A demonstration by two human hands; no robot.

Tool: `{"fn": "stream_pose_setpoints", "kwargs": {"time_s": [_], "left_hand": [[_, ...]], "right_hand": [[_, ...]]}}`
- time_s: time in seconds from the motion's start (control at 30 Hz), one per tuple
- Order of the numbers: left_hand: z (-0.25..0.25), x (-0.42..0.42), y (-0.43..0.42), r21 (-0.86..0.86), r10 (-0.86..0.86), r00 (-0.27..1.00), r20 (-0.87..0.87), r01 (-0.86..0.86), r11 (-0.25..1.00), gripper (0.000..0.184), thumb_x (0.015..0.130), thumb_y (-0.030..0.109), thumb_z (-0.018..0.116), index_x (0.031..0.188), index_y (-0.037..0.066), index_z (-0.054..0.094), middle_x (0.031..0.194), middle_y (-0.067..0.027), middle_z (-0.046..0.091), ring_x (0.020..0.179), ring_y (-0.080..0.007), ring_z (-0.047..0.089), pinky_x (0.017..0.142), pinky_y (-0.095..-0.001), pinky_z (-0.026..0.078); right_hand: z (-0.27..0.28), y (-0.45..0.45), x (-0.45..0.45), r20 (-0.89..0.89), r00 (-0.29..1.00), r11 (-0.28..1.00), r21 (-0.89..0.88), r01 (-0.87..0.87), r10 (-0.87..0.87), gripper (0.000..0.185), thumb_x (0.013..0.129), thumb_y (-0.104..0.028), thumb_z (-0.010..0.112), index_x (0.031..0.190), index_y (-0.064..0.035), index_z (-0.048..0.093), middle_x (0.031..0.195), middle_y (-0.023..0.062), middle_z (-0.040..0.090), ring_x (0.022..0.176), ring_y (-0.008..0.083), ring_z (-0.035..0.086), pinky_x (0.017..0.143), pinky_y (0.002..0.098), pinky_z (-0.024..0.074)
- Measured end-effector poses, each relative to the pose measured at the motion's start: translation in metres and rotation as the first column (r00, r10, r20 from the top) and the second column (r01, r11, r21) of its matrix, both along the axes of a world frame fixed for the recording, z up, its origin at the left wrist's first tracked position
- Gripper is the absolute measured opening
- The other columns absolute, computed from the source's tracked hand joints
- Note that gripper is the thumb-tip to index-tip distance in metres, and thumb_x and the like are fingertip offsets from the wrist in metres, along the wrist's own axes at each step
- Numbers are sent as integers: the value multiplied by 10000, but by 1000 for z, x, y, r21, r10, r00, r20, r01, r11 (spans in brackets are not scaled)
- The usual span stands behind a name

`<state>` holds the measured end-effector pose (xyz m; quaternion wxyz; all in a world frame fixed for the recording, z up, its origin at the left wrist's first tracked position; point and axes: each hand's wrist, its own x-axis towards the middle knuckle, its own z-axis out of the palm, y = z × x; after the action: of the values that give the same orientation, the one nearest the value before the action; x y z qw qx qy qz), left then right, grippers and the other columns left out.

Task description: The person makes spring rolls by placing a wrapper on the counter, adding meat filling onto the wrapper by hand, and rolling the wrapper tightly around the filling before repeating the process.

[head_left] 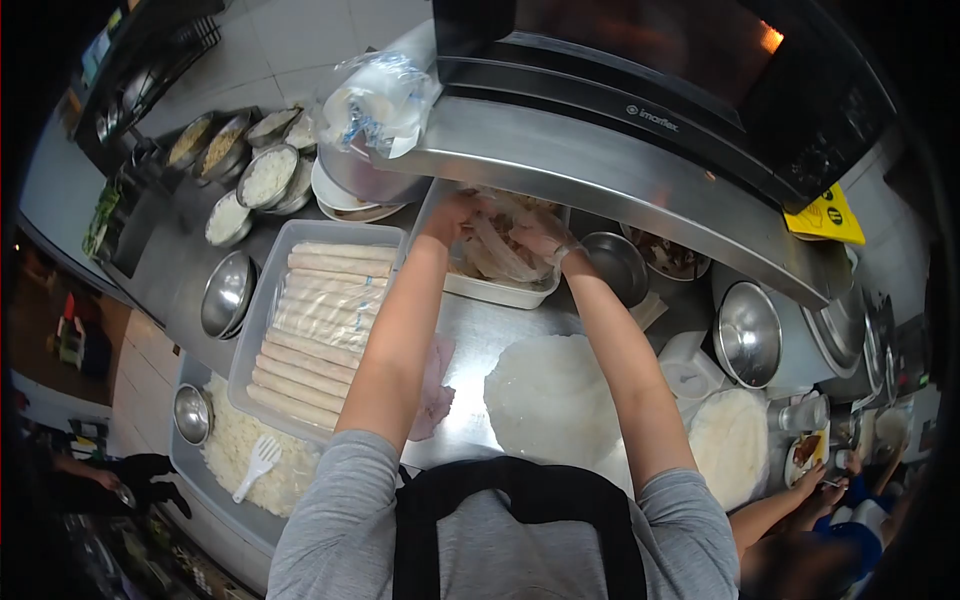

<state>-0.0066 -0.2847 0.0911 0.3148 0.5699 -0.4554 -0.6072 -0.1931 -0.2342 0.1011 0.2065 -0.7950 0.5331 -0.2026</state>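
My left hand [460,216] and my right hand [543,236] are both inside a white rectangular tub [500,291] under the metal shelf. Between them is a crumpled clear plastic bag [500,255], its edges gripped by closed fingers on either side. Some food filling shows around the bag, partly hidden by it. Nearer my body, a thin round white wrapper sheet [550,400] lies flat on the steel table [465,330]. Left of the sheet is a pink cloth [433,390], partly covered by my left forearm.
A clear tub of long pale rolls [310,335] stands at left, beside a tray of shredded white food [255,470] with a white fork. Several metal bowls [268,178] sit farther back. A microwave [650,70] is overhead. More round wrappers [728,445] lie right, near another person's arm [780,510].
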Motion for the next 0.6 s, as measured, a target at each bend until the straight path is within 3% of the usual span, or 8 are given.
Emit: {"fn": "stream_pose_setpoints", "kwargs": {"time_s": [0.07, 0.13, 0.2, 0.27, 0.37, 0.43, 0.47, 0.6], "left_hand": [[12, 0, 3, -18, -41, 996, -79, 40, 999, 268, 851, 179, 663, 1114, 150, 619, 1037, -3, 650, 923, -184, 614, 823, -408, 515], [24, -2, 12, -62, -73, 832, -550, 47, 997, 163, 889, 164, 624, 1047, 125, 617, 938, -14, 663, 859, -156, 626, 766, -359, 525], [31, 4, 13, -100, -146, 796, -587, 108, 989, 115, 909, 162, 602, 1016, 121, 612, 904, -18, 663, 815, -147, 626, 730, -354, 530], [29, 4, 14, -146, -217, 748, -627, 161, 976, 75, 929, 159, 580, 985, 117, 607, 869, -23, 663, 771, -138, 626, 693, -349, 535], [25, 3, 32, -37, -55, 907, -417, 44, 998, 146, 874, 221, 631, 960, 107, 598, 845, -24, 650, 714, -154, 614, 631, -348, 522], [33, 7, 51, -67, -201, 941, 273, 227, 972, 306, 778, 273, 678, 1007, 86, 599, 838, -49, 648, 723, -159, 612, 613, -336, 502], [29, 7, 61, -119, -109, 913, 393, 168, 979, 454, 696, 299, 691, 1085, 84, 600, 820, -72, 648, 722, -182, 613, 632, -347, 492], [-2, 30, 65, -301, 33, 918, 396, 95, 949, 595, 692, 290, 736, 1197, 30, 558, 938, -113, 660, 866, -252, 642, 687, -363, 526]], "right_hand": [[10, 1, -1, 65, 998, 1000, 1, -9, 9, 249, 844, -222, 570, 927, -2, 652, 911, 229, 649, 855, 376, 633, 784, 435, 482], [9, -3, -4, 121, 992, 1000, 2, -26, 25, 254, 866, -218, 542, 948, 2, 639, 937, 237, 642, 871, 382, 628, 786, 439, 479], [4, -5, -11, 72, 996, 914, -401, 68, -43, 251, 874, -200, 526, 977, 12, 613, 970, 245, 633, 902, 393, 618, 795, 444, 470], [1, -8, -20, 69, 995, 915, -392, 97, -76, 247, 873, -196, 525, 966, 17, 608, 964, 245, 633, 902, 399, 615, 798, 447, 469], [4, 3, -24, 97, 988, 945, -296, 140, -116, 248, 858, -202, 544, 933, 25, 610, 947, 240, 636, 899, 411, 610, 787, 451, 465], [4, 6, -24, 193, 978, 975, -192, 114, -76, 237, 836, -219, 579, 886, 10, 610, 882, 220, 633, 836, 386, 614, 750, 437, 464], [4, 6, -21, 193, 979, 975, -196, 107, -69, 237, 836, -219, 579, 886, 10, 610, 882, 220, 633, 836, 386, 614, 750, 437, 464], [9, 19, -3, 91, 994, 997, -48, -58, 62, 221, 818, -223, 617, 836, -4, 596, 787, 177, 606, 747, 324, 592, 712, 418, 458]]}}
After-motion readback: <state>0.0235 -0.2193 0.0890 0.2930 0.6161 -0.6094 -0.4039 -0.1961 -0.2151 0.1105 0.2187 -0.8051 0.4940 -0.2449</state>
